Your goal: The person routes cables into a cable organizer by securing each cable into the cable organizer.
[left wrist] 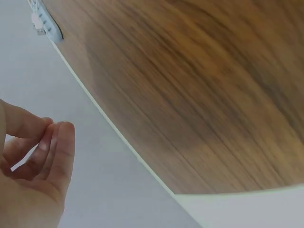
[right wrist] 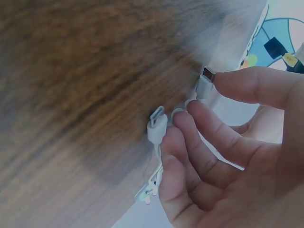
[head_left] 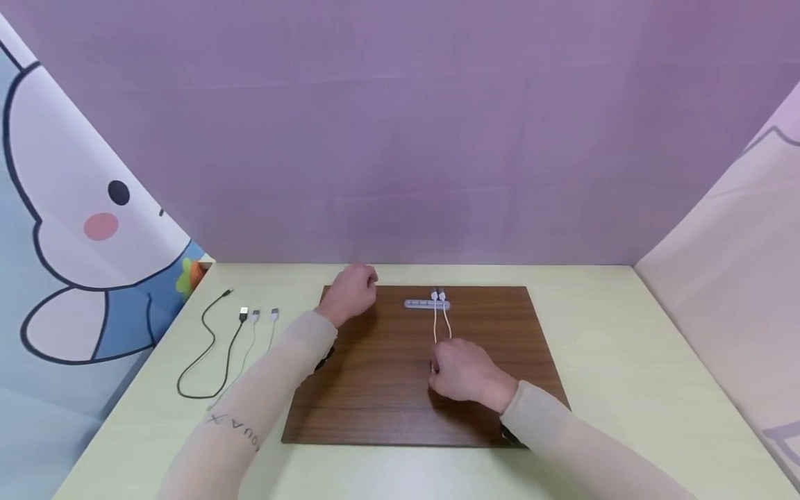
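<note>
I am noting the right hand's point(head_left: 465, 371) fingers closing around white USB cables point(right wrist: 157, 132), apparently controlling loose ends while the grey cable clip point(head_left: 415, 304) is anchoring them on the wooden board point(head_left: 369, 417). The left hand point(head_left: 347, 295) is hovering, fingertips together, visibly holding nothing.

Brown wood grain streaks across the board point(head_left: 369, 403), smooth with a faint sheen. The surface point(head_left: 625, 389) beneath looks pale, smooth and mostly matt. Nearer its far edge, the cable strip point(head_left: 415, 303) looks like smooth plastic. White plastic sheathes the plugs point(right wrist: 157, 131), their tips bare, shiny metal. Toward the left edge, the black cable point(head_left: 214, 339) has a dull plastic coat. Behind the far edge hangs matt, faintly creased purple cloth point(head_left: 400, 139).
</note>
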